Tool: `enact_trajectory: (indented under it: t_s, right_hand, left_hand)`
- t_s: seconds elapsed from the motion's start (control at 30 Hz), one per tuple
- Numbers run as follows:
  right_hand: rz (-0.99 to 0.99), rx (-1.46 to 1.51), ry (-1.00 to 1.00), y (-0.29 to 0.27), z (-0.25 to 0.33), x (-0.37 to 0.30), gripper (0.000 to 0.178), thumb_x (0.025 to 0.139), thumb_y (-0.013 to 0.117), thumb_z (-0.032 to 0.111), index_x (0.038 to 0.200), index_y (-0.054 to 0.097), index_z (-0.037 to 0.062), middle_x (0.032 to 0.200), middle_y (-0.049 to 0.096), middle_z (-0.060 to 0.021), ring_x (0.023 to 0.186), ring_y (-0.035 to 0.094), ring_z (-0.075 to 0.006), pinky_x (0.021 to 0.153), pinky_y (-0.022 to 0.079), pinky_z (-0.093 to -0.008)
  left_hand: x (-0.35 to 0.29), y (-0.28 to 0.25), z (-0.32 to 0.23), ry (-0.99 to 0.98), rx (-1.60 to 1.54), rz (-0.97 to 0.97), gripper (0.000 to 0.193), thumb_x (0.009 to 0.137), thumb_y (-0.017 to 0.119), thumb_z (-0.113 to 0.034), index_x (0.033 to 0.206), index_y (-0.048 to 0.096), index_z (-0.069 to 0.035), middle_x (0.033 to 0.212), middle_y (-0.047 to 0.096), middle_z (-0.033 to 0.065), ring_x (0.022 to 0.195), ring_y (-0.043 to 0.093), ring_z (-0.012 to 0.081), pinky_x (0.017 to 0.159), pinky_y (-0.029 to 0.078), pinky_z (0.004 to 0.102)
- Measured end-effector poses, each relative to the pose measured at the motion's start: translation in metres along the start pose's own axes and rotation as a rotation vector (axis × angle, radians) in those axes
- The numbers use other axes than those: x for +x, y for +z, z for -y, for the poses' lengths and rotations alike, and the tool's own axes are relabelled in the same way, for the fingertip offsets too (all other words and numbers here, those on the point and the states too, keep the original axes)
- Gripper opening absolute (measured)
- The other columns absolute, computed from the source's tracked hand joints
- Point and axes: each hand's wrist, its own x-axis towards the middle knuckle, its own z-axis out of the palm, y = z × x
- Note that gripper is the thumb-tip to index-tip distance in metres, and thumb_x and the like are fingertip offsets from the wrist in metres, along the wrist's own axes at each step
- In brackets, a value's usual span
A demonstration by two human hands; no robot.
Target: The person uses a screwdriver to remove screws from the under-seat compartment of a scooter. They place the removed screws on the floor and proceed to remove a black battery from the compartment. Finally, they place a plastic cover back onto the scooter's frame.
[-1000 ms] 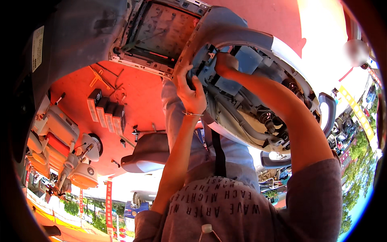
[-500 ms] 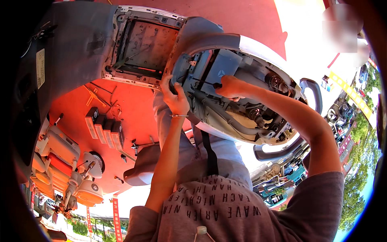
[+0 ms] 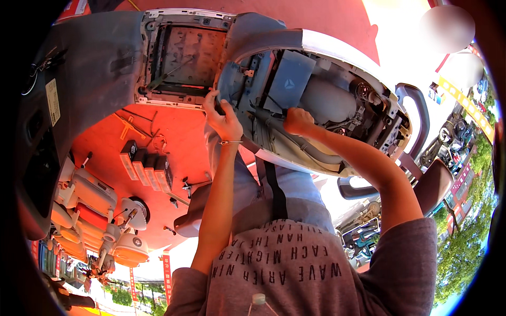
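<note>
A scooter body with its top opened lies in front of me; a blue-grey box (image 3: 290, 79) and a rounded grey housing (image 3: 331, 100) show in its bay. My right hand (image 3: 299, 122) is closed in a fist round a screwdriver (image 3: 274, 101), whose thin dark shaft points up and left across the near side of the box. The handle is mostly hidden in the fist, and the tip is hard to make out. At the bay's left end, my left hand (image 3: 225, 124) grips the dark body edge, thumb and fingers on either side of it.
Left of the bay is a square open frame (image 3: 184, 58) joined to a dark panel (image 3: 97, 58). On the red floor lie an orange tool (image 3: 126, 126) and several dark boxes (image 3: 150, 168) in a row. An orange-and-white scooter (image 3: 95, 210) stands lower left. Grey curved bars (image 3: 416, 121) lie right.
My right fist has moved slightly down from the box, and the screwdriver's shaft is more steeply tilted. The left hand keeps its place at the body edge. The view has shifted a little.
</note>
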Motion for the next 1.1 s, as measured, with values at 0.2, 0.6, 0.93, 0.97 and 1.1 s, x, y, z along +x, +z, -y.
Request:
enact_trajectory:
  t_s: [0.2, 0.6, 0.93, 0.97, 1.1]
  right_hand:
    - [-0.116, -0.087, -0.043, 0.010, 0.024, 0.021, 0.023, 0.072, 0.060, 0.014, 0.093, 0.064, 0.0049, 0.097, 0.063, -0.0128, 0.092, 0.061, -0.0287, 0.070, 0.051, -0.0358]
    - [-0.260, -0.148, -0.314, 0.016, -0.025, 0.036, 0.013, 0.070, 0.056, 0.009, 0.080, 0.065, 0.0059, 0.085, 0.064, -0.0141, 0.079, 0.063, -0.0290, 0.065, 0.052, -0.0365]
    - [-0.303, -0.138, -0.388, 0.020, -0.040, 0.036, 0.011, 0.070, 0.055, 0.007, 0.076, 0.064, 0.0046, 0.081, 0.063, -0.0155, 0.077, 0.063, -0.0297, 0.064, 0.051, -0.0366]
    - [-0.281, -0.142, -0.387, 0.018, -0.035, 0.035, 0.011, 0.070, 0.055, 0.007, 0.077, 0.064, 0.0046, 0.082, 0.064, -0.0153, 0.077, 0.063, -0.0297, 0.063, 0.052, -0.0362]
    - [-0.234, -0.256, -0.339, 0.004, -0.006, 0.026, 0.015, 0.069, 0.056, 0.008, 0.082, 0.064, 0.0045, 0.083, 0.064, -0.0146, 0.079, 0.063, -0.0302, 0.064, 0.051, -0.0349]
  left_hand:
    - [0.000, 0.001, -0.002, -0.009, -0.058, 0.005, 0.024, 0.083, 0.043, -0.005, 0.106, 0.045, 0.002, 0.105, 0.051, 0.0131, 0.097, 0.050, 0.0218, 0.086, 0.038, 0.0296]
    - [0.000, 0.001, -0.003, -0.060, -0.102, 0.064, 0.025, 0.083, 0.040, -0.001, 0.107, 0.043, 0.002, 0.112, 0.047, 0.0144, 0.106, 0.045, 0.0228, 0.092, 0.032, 0.0311]
    - [0.000, -0.001, -0.002, -0.028, -0.053, 0.075, 0.025, 0.082, 0.037, 0.001, 0.106, 0.042, 0.002, 0.114, 0.046, 0.0176, 0.110, 0.044, 0.0249, 0.096, 0.030, 0.0336]
    - [0.000, 0.000, -0.002, -0.018, -0.062, 0.078, 0.024, 0.082, 0.038, 0.001, 0.106, 0.042, 0.002, 0.114, 0.046, 0.0176, 0.110, 0.044, 0.0247, 0.095, 0.030, 0.0332]
    - [0.001, 0.003, -0.003, -0.021, -0.085, 0.066, 0.024, 0.082, 0.038, 0.001, 0.106, 0.042, 0.002, 0.113, 0.048, 0.0177, 0.108, 0.046, 0.0242, 0.093, 0.033, 0.0316]
